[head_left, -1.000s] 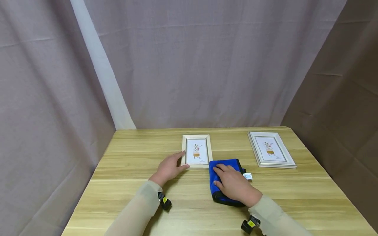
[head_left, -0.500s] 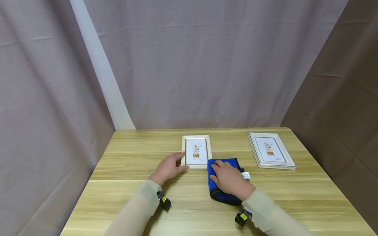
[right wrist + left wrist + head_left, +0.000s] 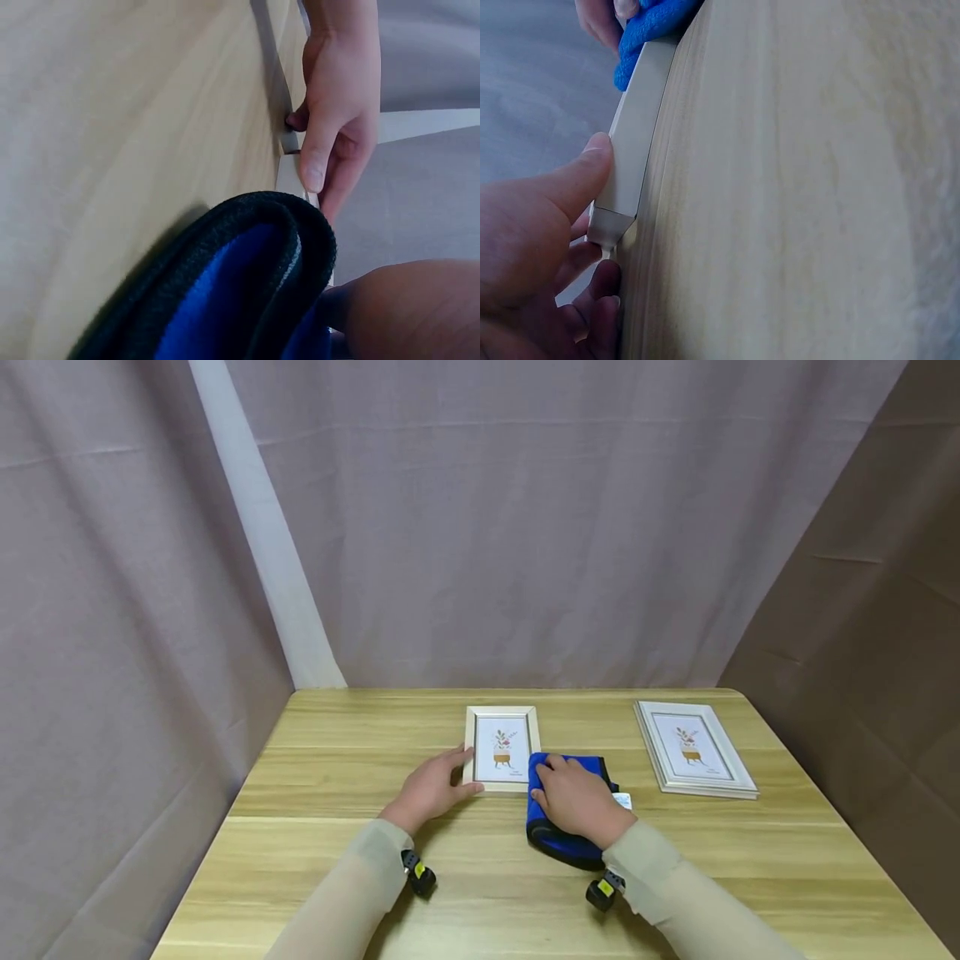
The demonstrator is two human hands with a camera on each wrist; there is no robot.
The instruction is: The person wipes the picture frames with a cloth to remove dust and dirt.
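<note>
- Currently gripping cream photo frame (image 3: 504, 747) w/ left hand (image 3: 429, 789) at its near-L corner; pinching it w/ thumb on near edge & fingers curled round L side.
- Holding blue cloth (image 3: 562, 845) under right hand (image 3: 580, 797), palm down; bending fingers onto it from above, slightly apart, w/ thumb along L side.
- Can't tell how deep fingertips press in.
- Have blue cloth folded thick, edged in black, w/ white tag (image 3: 622, 799) out on R; lapping over near-R corner of cream photo frame.
- Have cream photo frame flat on wood table (image 3: 480, 893), abt mid-width, twd far edge, pic side up, showing potted plant.
- Can see white photo frame (image 3: 693, 747) far R, flat, askew, well apart from both hands, w/ similar pic.
- Wearing pale sleeves (image 3: 341, 881), plus small black cams (image 3: 601, 892) at wrists.
- Behind, can see grey curtain (image 3: 480, 543) w/ whitish strip (image 3: 270, 535) on L.
</note>
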